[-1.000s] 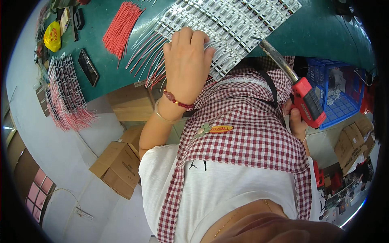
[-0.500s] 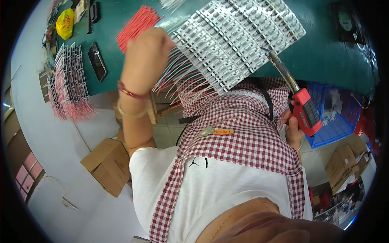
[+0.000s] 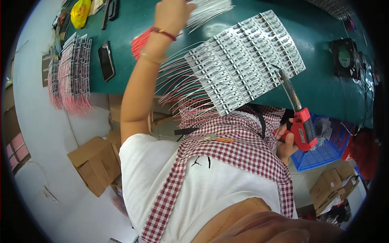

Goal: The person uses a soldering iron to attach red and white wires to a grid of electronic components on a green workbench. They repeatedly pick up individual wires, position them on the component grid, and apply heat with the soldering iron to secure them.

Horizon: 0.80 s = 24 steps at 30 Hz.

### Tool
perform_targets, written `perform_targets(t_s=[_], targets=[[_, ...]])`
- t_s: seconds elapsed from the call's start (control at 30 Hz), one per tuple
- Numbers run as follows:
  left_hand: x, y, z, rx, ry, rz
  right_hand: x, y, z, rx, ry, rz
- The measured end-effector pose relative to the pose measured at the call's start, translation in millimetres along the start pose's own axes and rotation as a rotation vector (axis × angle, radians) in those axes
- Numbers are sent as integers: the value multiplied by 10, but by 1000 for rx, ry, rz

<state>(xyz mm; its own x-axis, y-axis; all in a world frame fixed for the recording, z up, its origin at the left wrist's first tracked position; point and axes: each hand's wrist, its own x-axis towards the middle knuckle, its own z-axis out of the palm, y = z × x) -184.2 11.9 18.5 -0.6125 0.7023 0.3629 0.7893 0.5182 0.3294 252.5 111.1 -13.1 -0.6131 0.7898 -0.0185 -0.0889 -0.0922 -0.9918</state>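
Note:
My right hand [image 3: 286, 149] grips a red and black soldering gun [image 3: 304, 131]. Its long metal barrel points up-left, and the tip is over the right part of a silvery sheet of small circuit boards [image 3: 247, 60]. White and red wires [image 3: 186, 87] fan out from the left side of that sheet. My left hand [image 3: 172, 18] reaches to the far edge of the view, between a pile of white wires [image 3: 208, 12] and a bundle of red wires [image 3: 140, 42]. Its fingers are partly cut off, so whether they hold a wire cannot be made out.
Wired board strips [image 3: 75, 69] and a phone [image 3: 106, 60] lie at the left of the green table [image 3: 320, 91]. A yellow bag [image 3: 80, 13] is behind them. A black fan-like device [image 3: 345, 58] stands at right, with a blue crate [image 3: 312, 158] below the table edge. Cardboard boxes [image 3: 95, 164] sit lower left.
My left hand has moved away from the wired side of the sheet, up toward the white wire pile. The view has shifted a little; my right hand keeps hold of the soldering gun.

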Motion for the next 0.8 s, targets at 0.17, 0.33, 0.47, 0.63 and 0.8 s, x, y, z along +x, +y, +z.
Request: perform_targets(t_s=[0.17,0.33,0.47,0.63,0.8], targets=[[-647,-788,-355,449,25,-56,186,-26,89,82,-81,53],[-790,-763,-219,222,-44,-128,350,-103,176,76,-160,-32],[-798,-735,-202,159,33,-142,327,-145,195,106,-165,-66],[-815,-741,-173,232,135,-140,291,-153,235,114,-129,-41],[-812,-682,-292,-27,228,-131,312,-183,247,120,-147,-61]])
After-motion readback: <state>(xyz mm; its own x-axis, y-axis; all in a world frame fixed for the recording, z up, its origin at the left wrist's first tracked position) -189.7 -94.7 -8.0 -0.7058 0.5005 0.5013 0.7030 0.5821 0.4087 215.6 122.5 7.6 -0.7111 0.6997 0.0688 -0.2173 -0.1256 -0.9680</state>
